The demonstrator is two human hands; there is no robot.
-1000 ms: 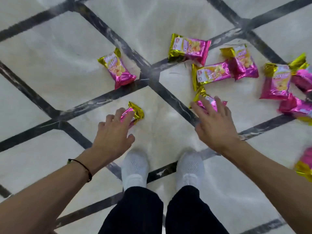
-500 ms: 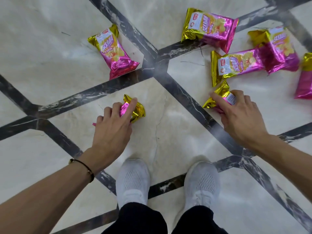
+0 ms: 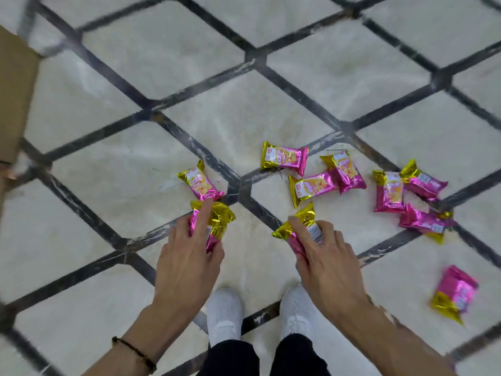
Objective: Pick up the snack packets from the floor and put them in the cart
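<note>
My left hand (image 3: 187, 263) grips a pink and gold snack packet (image 3: 221, 218), lifted above the floor. My right hand (image 3: 329, 267) grips another pink and gold packet (image 3: 301, 222). Several more packets lie on the floor: one (image 3: 199, 181) just beyond my left hand, a cluster (image 3: 311, 172) ahead of my right hand, another group (image 3: 406, 194) further right, and a lone packet (image 3: 454, 293) at the near right. The cart is not in view.
The floor is pale marble tile with dark diagonal bands (image 3: 238, 185). A brown cardboard box (image 3: 13, 90) stands at the far left edge. My white shoes (image 3: 225, 313) are planted below my hands.
Both hands have closed on a packet each and lifted them off the floor. The camera has risen, showing more floor, the box at left and a packet at near right.
</note>
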